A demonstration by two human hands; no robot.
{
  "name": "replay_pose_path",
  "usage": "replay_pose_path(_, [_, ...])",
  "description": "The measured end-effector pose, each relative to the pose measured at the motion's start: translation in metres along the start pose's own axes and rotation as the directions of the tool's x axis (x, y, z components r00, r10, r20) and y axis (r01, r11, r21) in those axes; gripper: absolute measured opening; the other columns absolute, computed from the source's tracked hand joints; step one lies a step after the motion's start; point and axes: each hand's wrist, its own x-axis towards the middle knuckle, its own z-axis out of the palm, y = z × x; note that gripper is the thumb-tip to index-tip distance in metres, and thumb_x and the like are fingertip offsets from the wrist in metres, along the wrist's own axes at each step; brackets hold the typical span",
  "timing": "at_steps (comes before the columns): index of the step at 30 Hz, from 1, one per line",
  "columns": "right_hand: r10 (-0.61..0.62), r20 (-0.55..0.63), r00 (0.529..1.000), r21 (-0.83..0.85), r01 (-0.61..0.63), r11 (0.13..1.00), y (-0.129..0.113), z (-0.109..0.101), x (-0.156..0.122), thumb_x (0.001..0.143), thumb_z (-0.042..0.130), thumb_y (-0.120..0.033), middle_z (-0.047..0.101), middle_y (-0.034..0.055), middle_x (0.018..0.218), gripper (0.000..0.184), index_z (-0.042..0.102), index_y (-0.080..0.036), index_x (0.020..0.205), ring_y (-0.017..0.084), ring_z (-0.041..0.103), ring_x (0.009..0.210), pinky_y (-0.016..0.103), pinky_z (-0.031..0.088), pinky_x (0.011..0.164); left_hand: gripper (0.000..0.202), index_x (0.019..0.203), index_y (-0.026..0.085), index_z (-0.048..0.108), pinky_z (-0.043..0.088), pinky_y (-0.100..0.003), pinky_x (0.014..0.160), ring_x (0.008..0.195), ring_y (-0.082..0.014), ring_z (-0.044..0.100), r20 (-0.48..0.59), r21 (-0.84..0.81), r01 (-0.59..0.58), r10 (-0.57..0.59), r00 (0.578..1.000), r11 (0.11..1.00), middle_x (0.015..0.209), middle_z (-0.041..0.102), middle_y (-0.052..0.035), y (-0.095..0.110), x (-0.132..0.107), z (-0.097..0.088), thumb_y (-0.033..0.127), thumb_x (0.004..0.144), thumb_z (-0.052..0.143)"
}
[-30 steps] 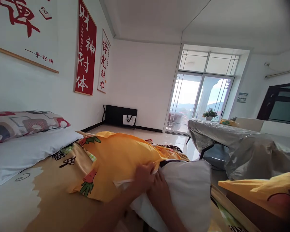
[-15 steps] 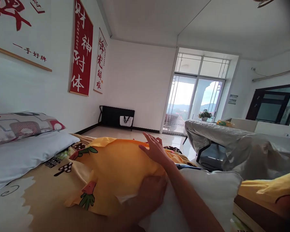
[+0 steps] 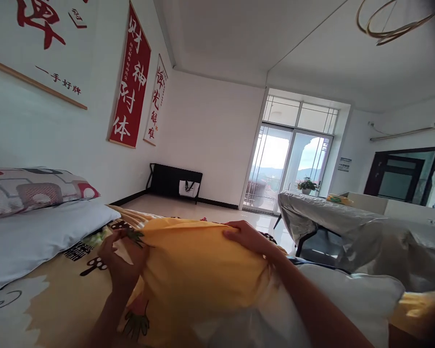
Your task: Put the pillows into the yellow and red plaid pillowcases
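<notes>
A yellow pillowcase (image 3: 199, 275) with carrot prints is partly drawn over a white pillow (image 3: 340, 299) that lies on the bed in front of me. My left hand (image 3: 121, 258) pinches the pillowcase's far left corner, fingers closed on the cloth. My right hand (image 3: 248, 237) curls over the top far edge of the pillowcase and grips it. The white pillow sticks out of the case at the lower right.
The bed sheet (image 3: 39, 309) is beige with mushroom prints. A white pillow (image 3: 32, 237) and a patterned one (image 3: 29, 186) lie at the left by the wall. A grey covered table (image 3: 329, 217) stands right, with glass balcony doors (image 3: 286, 166) behind it.
My left hand has moved from the case's open end at the middle to its far left corner. My right hand went from lying flat on top to gripping the top edge. The view tilted up.
</notes>
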Motion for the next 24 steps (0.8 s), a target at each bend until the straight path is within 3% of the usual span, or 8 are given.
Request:
replay_pose_path(2, [0.016, -0.002, 1.000, -0.008, -0.016, 1.000, -0.004, 0.001, 0.003, 0.087, 0.041, -0.060, 0.058, -0.0005, 0.064, 0.050, 0.064, -0.017, 0.074, 0.012, 0.048, 0.055, 0.023, 0.035, 0.050, 0.079, 0.130, 0.018, 0.033, 0.041, -0.043, 0.099, 0.127, -0.0330, 0.040, 0.146, -0.180, 0.206, -0.181, 0.973, 0.962, 0.132, 0.045, -0.0144, 0.001, 0.006, 0.002, 0.048, 0.065, 0.067])
replay_pose_path(5, [-0.049, -0.007, 0.999, -0.158, 0.048, 0.986, -0.008, 0.002, 0.007, 0.089, 0.038, -0.055, 0.048, -0.0019, 0.056, 0.050, 0.059, -0.017, 0.063, 0.011, 0.040, 0.053, 0.024, 0.032, 0.050, 0.063, 0.114, 0.015, 0.053, 0.051, -0.035, 0.082, 0.106, -0.0294, 0.059, 0.553, -0.327, 0.584, -0.350, 0.756, 0.743, 0.108, 0.064, -0.0108, 0.011, 0.006, 0.002, 0.054, 0.066, 0.066])
replay_pose_path(6, [-0.099, -0.023, 0.995, -0.228, 0.091, 0.969, -0.009, 0.002, 0.008, 0.088, 0.039, -0.052, 0.047, -0.0018, 0.057, 0.047, 0.056, -0.018, 0.060, 0.012, 0.040, 0.055, 0.025, 0.032, 0.052, 0.060, 0.106, 0.014, 0.058, 0.053, -0.033, 0.075, 0.097, -0.0282, 0.062, 0.612, -0.328, 0.648, -0.368, 0.700, 0.688, 0.099, 0.067, -0.0096, 0.015, 0.006, 0.000, 0.055, 0.064, 0.069])
replay_pose_path(7, [-0.154, -0.055, 0.986, -0.294, 0.132, 0.947, -0.010, 0.002, 0.009, 0.088, 0.040, -0.048, 0.047, -0.0013, 0.059, 0.044, 0.054, -0.018, 0.058, 0.012, 0.041, 0.057, 0.025, 0.033, 0.055, 0.059, 0.100, 0.013, 0.060, 0.053, -0.032, 0.071, 0.091, -0.0270, 0.064, 0.606, -0.337, 0.673, -0.395, 0.690, 0.659, 0.093, 0.068, -0.0086, 0.019, 0.005, -0.001, 0.054, 0.059, 0.072])
replay_pose_path(10, [-0.307, -0.178, 0.935, -0.384, 0.221, 0.897, -0.017, 0.001, 0.009, 0.086, 0.040, -0.038, 0.051, 0.0014, 0.072, 0.033, 0.049, -0.019, 0.059, 0.014, 0.046, 0.066, 0.027, 0.037, 0.064, 0.055, 0.091, 0.014, 0.064, 0.053, -0.027, 0.068, 0.085, -0.0225, 0.063, 0.443, -0.392, 0.634, -0.467, 0.765, 0.666, 0.089, 0.069, -0.0061, 0.032, 0.006, -0.009, 0.051, 0.053, 0.078])
replay_pose_path(14, [-0.292, -0.249, 0.923, -0.315, 0.208, 0.926, -0.023, -0.002, 0.006, 0.088, 0.037, -0.039, 0.049, -0.0003, 0.067, 0.031, 0.045, -0.021, 0.065, 0.014, 0.044, 0.064, 0.026, 0.036, 0.059, 0.046, 0.087, 0.017, 0.066, 0.053, -0.027, 0.068, 0.082, -0.0204, 0.063, 0.300, -0.439, 0.520, -0.426, 0.854, 0.732, 0.085, 0.068, -0.0036, 0.045, 0.009, -0.023, 0.046, 0.054, 0.078])
replay_pose_path(19, [-0.298, -0.453, 0.840, -0.275, 0.186, 0.943, -0.018, -0.009, 0.000, 0.091, 0.035, -0.045, 0.042, -0.0034, 0.061, 0.034, 0.038, -0.022, 0.066, 0.013, 0.039, 0.060, 0.026, 0.033, 0.057, 0.032, 0.080, 0.022, 0.068, 0.055, -0.039, 0.070, 0.086, -0.0252, 0.063, 0.424, -0.393, 0.392, -0.214, 0.880, 0.832, 0.093, 0.067, -0.0067, 0.051, 0.012, -0.043, 0.051, 0.075, 0.056])
replay_pose_path(24, [-0.328, -0.525, 0.785, -0.334, 0.165, 0.928, -0.015, -0.014, -0.007, 0.093, 0.035, -0.044, 0.042, -0.0037, 0.058, 0.034, 0.039, -0.022, 0.067, 0.013, 0.040, 0.057, 0.025, 0.031, 0.055, 0.040, 0.095, 0.026, 0.069, 0.053, -0.042, 0.075, 0.096, -0.0266, 0.062, 0.352, -0.344, 0.336, -0.212, 0.912, 0.877, 0.101, 0.068, -0.0061, 0.043, 0.027, -0.034, 0.055, 0.082, 0.046])
